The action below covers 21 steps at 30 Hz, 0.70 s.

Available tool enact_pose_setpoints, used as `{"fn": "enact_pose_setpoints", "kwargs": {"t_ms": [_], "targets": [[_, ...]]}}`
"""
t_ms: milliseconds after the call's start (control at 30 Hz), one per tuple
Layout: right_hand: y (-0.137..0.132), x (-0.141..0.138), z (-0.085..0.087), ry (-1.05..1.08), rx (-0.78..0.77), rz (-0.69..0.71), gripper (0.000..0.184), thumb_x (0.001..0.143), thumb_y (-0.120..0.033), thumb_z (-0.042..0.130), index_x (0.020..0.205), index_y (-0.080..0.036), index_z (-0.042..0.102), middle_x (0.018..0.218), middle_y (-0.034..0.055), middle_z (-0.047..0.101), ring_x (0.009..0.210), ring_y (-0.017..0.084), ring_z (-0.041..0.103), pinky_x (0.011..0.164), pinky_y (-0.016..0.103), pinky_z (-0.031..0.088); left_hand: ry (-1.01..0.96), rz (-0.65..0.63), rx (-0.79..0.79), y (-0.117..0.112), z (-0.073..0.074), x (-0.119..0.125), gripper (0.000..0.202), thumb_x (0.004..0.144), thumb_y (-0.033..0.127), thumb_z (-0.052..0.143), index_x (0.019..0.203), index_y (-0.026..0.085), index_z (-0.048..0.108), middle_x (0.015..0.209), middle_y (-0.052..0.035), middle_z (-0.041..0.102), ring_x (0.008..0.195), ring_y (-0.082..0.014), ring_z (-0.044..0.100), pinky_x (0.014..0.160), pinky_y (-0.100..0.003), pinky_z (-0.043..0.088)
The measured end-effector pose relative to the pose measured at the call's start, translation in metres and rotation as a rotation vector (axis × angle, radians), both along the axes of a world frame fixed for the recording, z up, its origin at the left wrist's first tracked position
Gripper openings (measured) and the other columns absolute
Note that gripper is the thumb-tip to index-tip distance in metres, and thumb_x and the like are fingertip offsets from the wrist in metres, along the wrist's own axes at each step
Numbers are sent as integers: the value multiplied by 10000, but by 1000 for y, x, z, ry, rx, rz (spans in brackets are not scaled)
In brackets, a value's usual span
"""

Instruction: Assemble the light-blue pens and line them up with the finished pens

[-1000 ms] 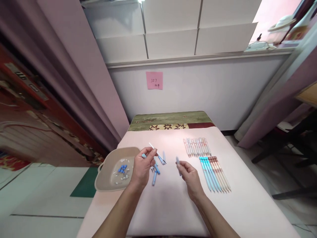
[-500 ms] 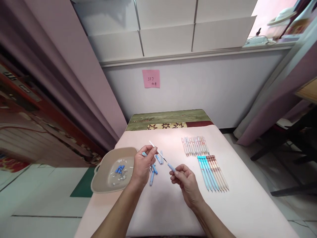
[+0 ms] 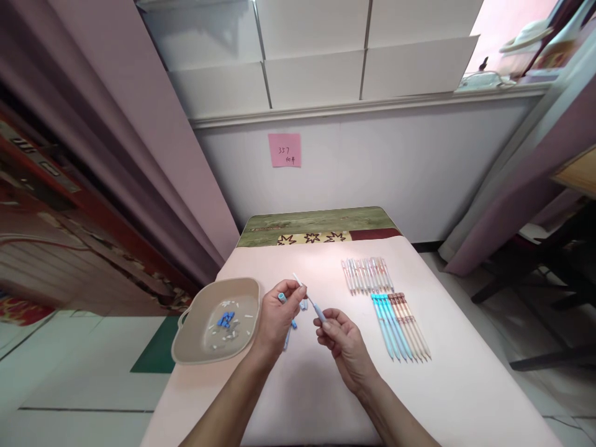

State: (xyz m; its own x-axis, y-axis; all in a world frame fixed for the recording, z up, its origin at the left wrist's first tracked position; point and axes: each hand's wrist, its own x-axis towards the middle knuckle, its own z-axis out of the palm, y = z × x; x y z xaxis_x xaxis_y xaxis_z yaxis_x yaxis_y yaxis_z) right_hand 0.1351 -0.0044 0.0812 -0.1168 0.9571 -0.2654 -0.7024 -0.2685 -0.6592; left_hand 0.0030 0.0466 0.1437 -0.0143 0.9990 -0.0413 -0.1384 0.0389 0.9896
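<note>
My left hand (image 3: 274,316) pinches a thin white pen refill (image 3: 297,279) between thumb and fingertips. A light blue pen part (image 3: 282,297) is also tucked in that hand. My right hand (image 3: 344,341) grips a light blue pen barrel (image 3: 318,311) tilted toward the left hand. The refill's lower end meets the barrel's upper opening and seems to be inside it. Beneath and behind my left hand lie several blue pen parts (image 3: 287,337), partly hidden by the hand.
A beige bin (image 3: 198,323) at left holds blue pieces (image 3: 226,319) and small white bits. To the right lie a row of pale pens (image 3: 367,275) and a row of blue and brown pens (image 3: 400,326). A pink note (image 3: 285,150) is on the wall.
My left hand has moved right and slightly down with the refill, whose dark tip has gone from view at the barrel's opening. My right hand has barely moved.
</note>
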Motion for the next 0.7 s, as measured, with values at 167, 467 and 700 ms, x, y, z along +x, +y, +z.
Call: {"fn": "enact_pose_setpoints", "kwargs": {"t_ms": [167, 467, 700], "targets": [[-1, -1, 2, 50, -27, 5, 306, 665, -262, 818, 900, -177, 642, 888, 45, 712, 699, 91, 595, 652, 196, 467, 101, -71, -26, -7, -1, 2, 224, 753, 365, 683, 745, 155, 603, 656, 38, 505, 502, -50, 357, 460, -195, 274], [3, 10, -5, 240, -202, -107, 291, 600, -270, 859, 822, -193, 687, 674, -30, 630, 541, 46, 514, 528, 147, 440, 217, -193, -108, -18, -6, -4, 171, 748, 194, 582, 914, 198, 539, 782, 14, 573, 661, -116, 456, 649, -251, 369], [7, 28, -2, 57, -51, -133, 287, 582, -264, 867, 804, -181, 704, 532, -51, 540, 481, 50, 447, 462, 161, 362, 214, -320, -99, -28, -5, -7, 163, 889, 266, 422, 992, 197, 528, 812, -18, 579, 692, -142, 455, 708, -291, 372]]}}
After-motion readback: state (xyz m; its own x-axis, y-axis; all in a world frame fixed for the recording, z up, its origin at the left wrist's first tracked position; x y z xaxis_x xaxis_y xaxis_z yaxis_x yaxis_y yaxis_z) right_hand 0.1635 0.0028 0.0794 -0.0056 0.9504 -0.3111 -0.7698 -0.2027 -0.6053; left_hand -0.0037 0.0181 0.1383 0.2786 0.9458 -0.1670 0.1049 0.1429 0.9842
